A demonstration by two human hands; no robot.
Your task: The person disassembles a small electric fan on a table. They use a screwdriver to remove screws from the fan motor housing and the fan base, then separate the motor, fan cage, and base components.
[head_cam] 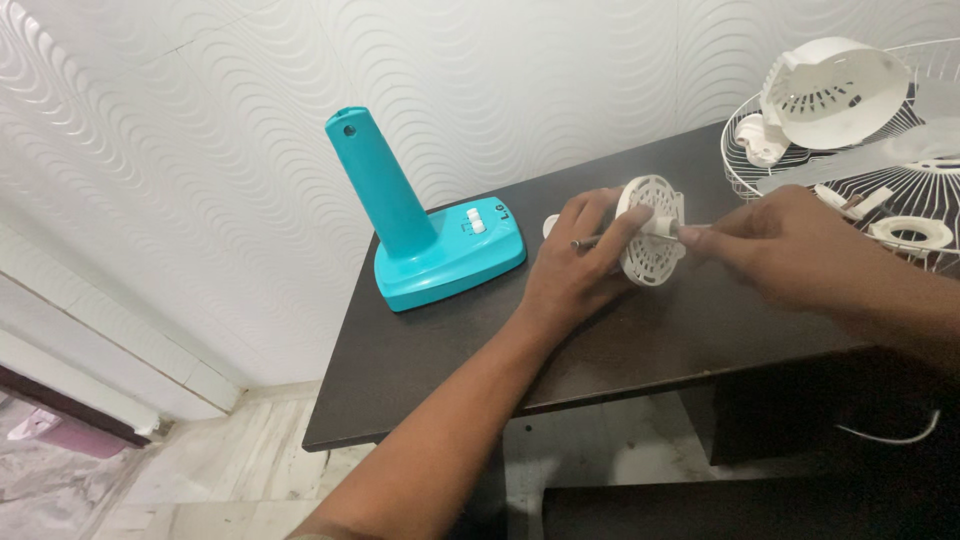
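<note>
Over the middle of the dark surface (420, 350), left hand (575, 270) fingers close around the round white vented motor part (650, 230), right hand (790, 245) pinching its shaft; steady it squarely, I'd say.

The left hand (578, 262) is holding a round white vented disc (652, 230) upright above the dark desk (440, 345), with a thin metal rod (588, 241) lying across its fingers. The right hand (790, 245) is pinching the short white shaft (664, 227) that is sticking out of the disc's middle. A teal fan base with a tilted column (425, 225) is standing near the desk's left edge, close to the wavy white wall (200, 150). At the far right corner, a white wire fan grille (905, 190) is carrying a white motor cover (835, 92) and small white parts.
</note>
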